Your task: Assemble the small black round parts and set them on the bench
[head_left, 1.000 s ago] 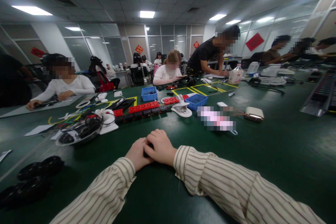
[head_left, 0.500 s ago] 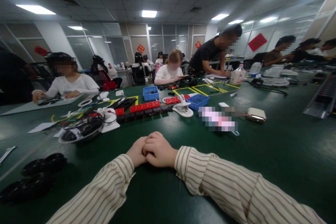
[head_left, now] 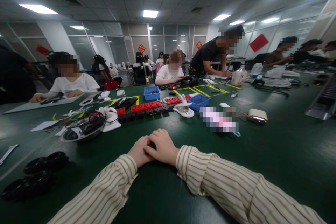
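My left hand [head_left: 140, 151] and my right hand [head_left: 163, 147] rest together on the green tabletop [head_left: 152, 196], in the middle near the front. The fingers of my right hand are closed over those of my left, and a small dark gap shows between the two. Most of my left fingers are hidden beneath the right hand. No tool or part is visible in either one. Beyond them lie a row of red and black socket blocks [head_left: 147, 106] and a white clip-shaped base [head_left: 183, 107].
Left are black rings [head_left: 39, 180], a wrench [head_left: 9, 154] and a bowl of cables [head_left: 81, 131]. Blue bins [head_left: 198, 102] stand farther back. A blurred pink item [head_left: 218, 119] and a cream device [head_left: 257, 116] lie right. People sit and stand around the table.
My right fingers have shifted slightly up and right over the left hand, and the dark gap between the hands looks larger. The view has moved a little; the table items stay put.
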Motion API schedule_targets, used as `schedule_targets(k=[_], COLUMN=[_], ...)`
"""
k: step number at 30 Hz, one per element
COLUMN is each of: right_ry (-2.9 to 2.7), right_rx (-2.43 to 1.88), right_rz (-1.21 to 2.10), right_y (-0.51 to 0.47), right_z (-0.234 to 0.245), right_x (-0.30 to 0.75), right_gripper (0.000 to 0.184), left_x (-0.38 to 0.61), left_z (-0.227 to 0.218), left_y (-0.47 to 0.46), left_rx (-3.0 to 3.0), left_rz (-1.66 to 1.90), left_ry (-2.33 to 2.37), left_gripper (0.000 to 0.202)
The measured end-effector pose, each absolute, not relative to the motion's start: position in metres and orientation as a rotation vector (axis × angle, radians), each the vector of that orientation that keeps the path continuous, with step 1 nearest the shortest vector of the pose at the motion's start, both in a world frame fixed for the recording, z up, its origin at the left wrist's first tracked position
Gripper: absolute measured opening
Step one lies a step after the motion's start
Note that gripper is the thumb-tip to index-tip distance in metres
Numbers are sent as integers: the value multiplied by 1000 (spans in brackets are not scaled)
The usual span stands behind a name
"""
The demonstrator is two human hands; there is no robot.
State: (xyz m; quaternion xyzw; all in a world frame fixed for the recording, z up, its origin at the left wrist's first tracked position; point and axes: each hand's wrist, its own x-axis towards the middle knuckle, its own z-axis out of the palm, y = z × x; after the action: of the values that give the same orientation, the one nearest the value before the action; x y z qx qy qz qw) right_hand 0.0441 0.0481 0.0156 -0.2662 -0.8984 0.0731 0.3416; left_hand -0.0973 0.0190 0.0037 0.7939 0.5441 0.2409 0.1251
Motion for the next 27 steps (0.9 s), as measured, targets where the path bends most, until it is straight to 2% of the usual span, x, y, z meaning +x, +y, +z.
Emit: schedule_targets(k=[9, 12, 17, 22, 27], right_ry=[-2407, -2408, -2377, -2330, -2297], right_rx=[-423, -310, -280, -438, -632], right_rz=[229, 273, 300, 296, 279], right_y=[49, 49, 47, 46, 47], right_z=[16, 16, 16, 19, 18], right_x=[45, 45, 45, 47, 46], right_gripper=[2, 11, 8, 7, 16], left_x=[-106, -107, -106, -104, -99], left_z=[-2, -2, -3, -3, 3], left_y=[22, 23, 23, 20, 19], left_rx=[2330, 2336, 2349, 2288, 2287], left_rz=[744, 738, 730, 762, 723], left_ry=[1534, 1513, 1485, 1543, 1538], left_gripper=[24, 22, 31, 35, 46])
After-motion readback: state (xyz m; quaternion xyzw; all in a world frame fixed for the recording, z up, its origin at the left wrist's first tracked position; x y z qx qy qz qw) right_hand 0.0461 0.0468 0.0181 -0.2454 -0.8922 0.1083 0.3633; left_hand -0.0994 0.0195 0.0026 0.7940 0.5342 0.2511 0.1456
